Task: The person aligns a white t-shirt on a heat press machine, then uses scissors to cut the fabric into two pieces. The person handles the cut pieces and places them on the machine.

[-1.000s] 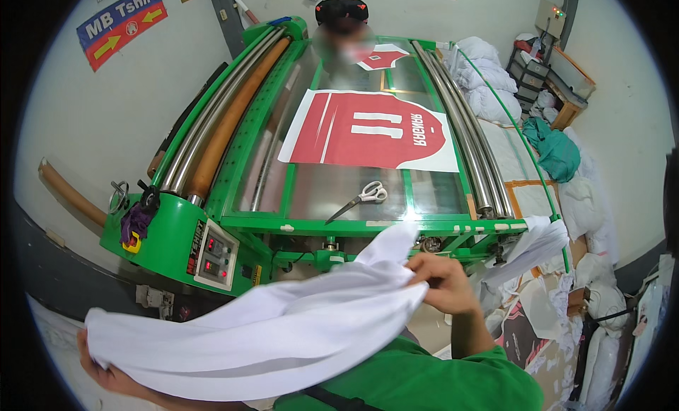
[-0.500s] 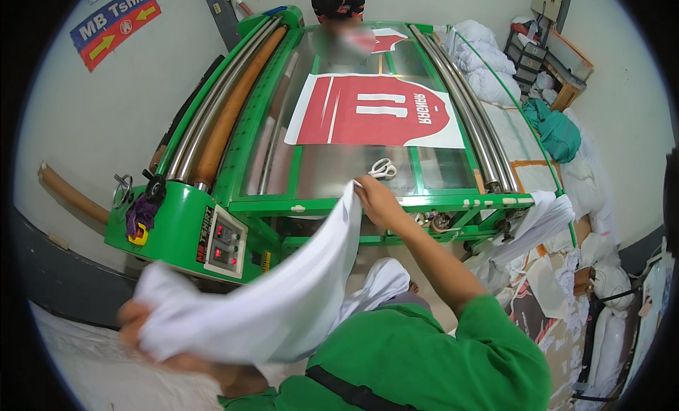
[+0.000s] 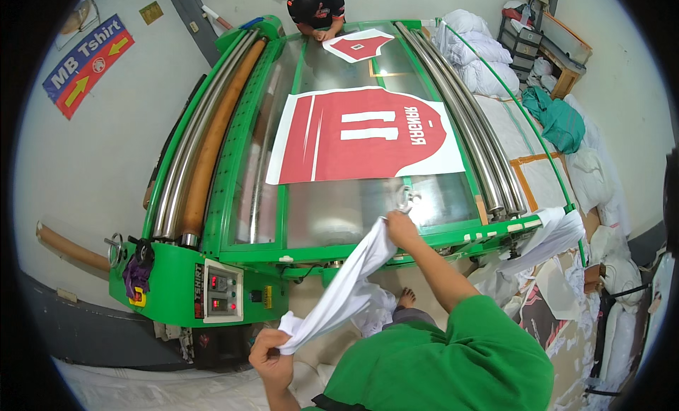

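White cloth, one length: drawn out as a narrow, folded band, slanting from in front of the surface up across its front rail.

Left hand: closed on the lower end of the white cloth, in front of the surface and well apart from its front rail.

Right hand: gripping the upper end of the white cloth at the front rail; whether it touched the rail could not be told.

Looped white item, blurred: just beyond the right hand, over the front part of the surface; contact with the hand could not be told.

Large red-and-white panel, one: flat on the middle of the surface, its right edge near the silver rollers along the surface's right side. A broad strip of the surface lay between the panel's near edge and the front rail, giving room there for movement.

Small red-and-white panel, one: toward the far edge of the surface, well apart from the large one.

Co-worker, one: leaning at the far edge of the surface, hands together beside the small panel.

Brown roller, one: along the left side of the surface, bounding it lengthwise.

Control box, one: below the surface's front left corner.

Draped white fabric: hanging at the surface's front right corner, narrowing the passage there
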Available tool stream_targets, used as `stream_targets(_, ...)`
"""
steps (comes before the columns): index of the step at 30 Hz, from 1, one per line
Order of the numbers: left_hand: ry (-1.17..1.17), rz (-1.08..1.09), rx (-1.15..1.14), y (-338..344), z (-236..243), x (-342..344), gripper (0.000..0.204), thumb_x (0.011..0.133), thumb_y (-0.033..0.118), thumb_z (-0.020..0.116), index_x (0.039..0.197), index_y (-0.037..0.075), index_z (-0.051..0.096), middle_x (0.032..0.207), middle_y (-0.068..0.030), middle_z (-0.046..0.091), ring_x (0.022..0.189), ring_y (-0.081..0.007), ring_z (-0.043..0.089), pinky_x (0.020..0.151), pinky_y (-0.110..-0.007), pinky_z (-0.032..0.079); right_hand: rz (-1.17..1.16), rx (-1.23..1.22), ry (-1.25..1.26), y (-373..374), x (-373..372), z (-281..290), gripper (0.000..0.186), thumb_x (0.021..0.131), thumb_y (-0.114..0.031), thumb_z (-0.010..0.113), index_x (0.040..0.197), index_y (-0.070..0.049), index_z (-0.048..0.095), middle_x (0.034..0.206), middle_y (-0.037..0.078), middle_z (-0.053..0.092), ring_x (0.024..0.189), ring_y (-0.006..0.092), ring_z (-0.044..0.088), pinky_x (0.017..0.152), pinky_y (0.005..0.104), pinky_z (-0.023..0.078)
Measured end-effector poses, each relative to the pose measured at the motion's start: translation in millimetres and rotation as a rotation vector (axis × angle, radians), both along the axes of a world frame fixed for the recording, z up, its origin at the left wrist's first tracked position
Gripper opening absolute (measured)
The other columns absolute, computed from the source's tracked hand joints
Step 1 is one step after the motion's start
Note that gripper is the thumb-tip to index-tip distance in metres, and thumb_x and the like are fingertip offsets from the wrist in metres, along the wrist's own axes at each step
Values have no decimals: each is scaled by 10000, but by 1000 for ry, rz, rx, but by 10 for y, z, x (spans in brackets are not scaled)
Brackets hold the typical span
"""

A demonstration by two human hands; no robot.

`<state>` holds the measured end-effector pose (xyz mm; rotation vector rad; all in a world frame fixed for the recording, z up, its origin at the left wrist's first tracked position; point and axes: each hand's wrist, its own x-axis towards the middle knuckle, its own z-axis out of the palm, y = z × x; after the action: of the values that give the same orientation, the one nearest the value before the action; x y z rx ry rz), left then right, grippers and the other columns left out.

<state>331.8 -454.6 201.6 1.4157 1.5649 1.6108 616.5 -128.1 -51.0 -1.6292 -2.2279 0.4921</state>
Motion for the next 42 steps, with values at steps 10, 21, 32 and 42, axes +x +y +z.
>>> stream_targets(10, 580, 118, -385, 1059, -23, -511, 92, 792, 13, 658, 879, -15, 666, 822, -129, 638, 796, -290, 613, 771, -380, 479, -35, -70, -54, -226, 1585, 638, 171, 965, -192, 630, 1059, -57, 676, 1030, 170, 672, 915, 395, 666, 780, 500, 528)
stream_targets(21, 329, 236, 43, 1364, 487, -1336, 157, 944, -38, 565, 1093, 4, 590, 1012, -44, 585, 949, -116, 546, 886, -267, 446, 45, -456, 669, -647, 1457, 1962, 365, 852, 75, 661, 1185, -65, 617, 1095, 125, 671, 958, 220, 676, 832, 354, 530)
stream_targets(32, 431, 105, 187, 1588, 1361, -1888, 91, 967, -32, 566, 1047, -2, 597, 976, -26, 590, 910, -107, 541, 878, -244, 427, 342, 384, -9, -1309, 1319, 2685, 256, 837, -52, 649, 1078, -139, 658, 1041, 56, 655, 849, 287, 672, 693, 414, 548)
stream_targets(42, 663, -82, 271, 1760, 2105, -2448, 114, 930, -23, 553, 1036, -7, 592, 968, -26, 579, 931, -113, 535, 882, -246, 425, 251, 236, -221, -1449, 1239, 3520, 313, 865, -49, 659, 1162, -144, 688, 978, 109, 624, 828, 352, 669, 726, 449, 547)
